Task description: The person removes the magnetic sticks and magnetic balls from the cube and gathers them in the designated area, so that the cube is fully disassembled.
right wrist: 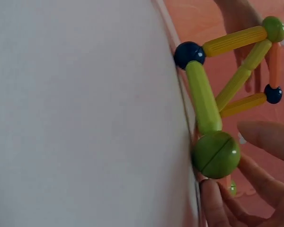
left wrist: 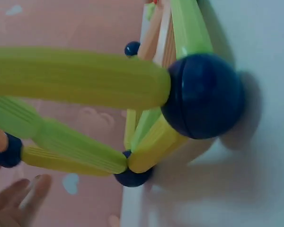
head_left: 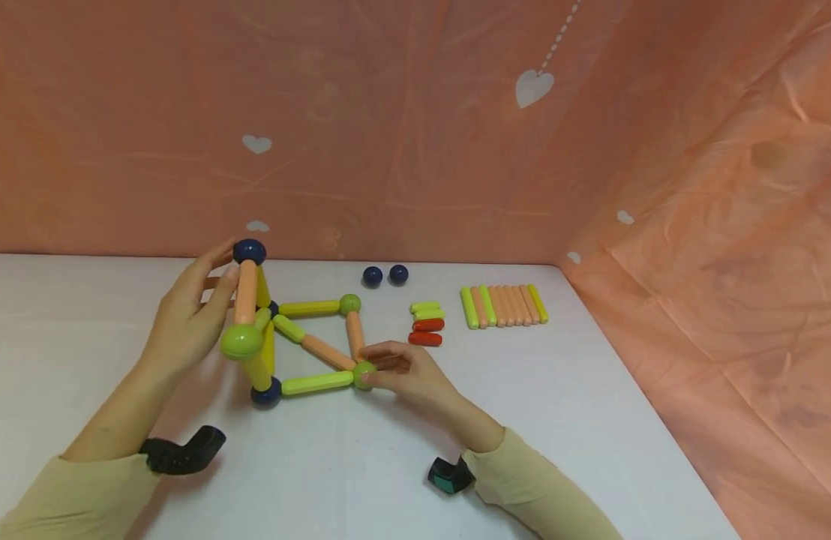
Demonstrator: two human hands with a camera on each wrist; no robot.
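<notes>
A frame of magnetic building sticks and balls stands on the table, with a flat base and a raised left side. On that side my left hand (head_left: 193, 315) holds the frame by its upper orange stick (head_left: 246, 292), thumb along the stick and fingertips at the top blue ball (head_left: 250, 251). The stick's near end meets a large green ball (head_left: 241, 342). My right hand (head_left: 415, 379) holds the green ball (right wrist: 216, 154) at the base's near right corner between thumb and fingers. From this ball a lime stick (head_left: 317, 383) runs left to a lower blue ball (left wrist: 203, 96).
Two loose blue balls (head_left: 372, 277) lie near the table's back edge. Short lime and red sticks (head_left: 429, 325) are stacked right of the frame. Farther right, longer sticks (head_left: 503, 306) lie in a row. An orange cloth wall (head_left: 388, 150) rises behind the white table (head_left: 361, 480).
</notes>
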